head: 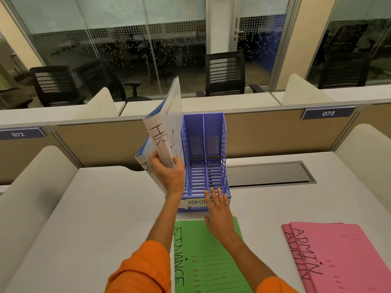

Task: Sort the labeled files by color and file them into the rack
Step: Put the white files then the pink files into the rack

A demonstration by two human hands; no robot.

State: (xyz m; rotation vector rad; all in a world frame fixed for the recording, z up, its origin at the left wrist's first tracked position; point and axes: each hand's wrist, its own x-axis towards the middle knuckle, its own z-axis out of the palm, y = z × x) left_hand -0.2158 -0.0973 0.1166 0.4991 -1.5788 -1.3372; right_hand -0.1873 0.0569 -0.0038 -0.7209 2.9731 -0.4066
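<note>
Gripping upright HR files [163,132] by their near edge, left hand [169,174] angles them toward rack [204,157]'s left slot; right hand [218,210], open, steadies rack's near rim. Green file [213,261], pink files [338,256] wait nearer.

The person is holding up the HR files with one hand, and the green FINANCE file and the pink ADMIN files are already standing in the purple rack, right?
Not quite. The head view shows the left hand holding up the HR files, but the green FINANCE file and the pink ADMIN files lie flat on the desk, not in the purple rack.
</note>
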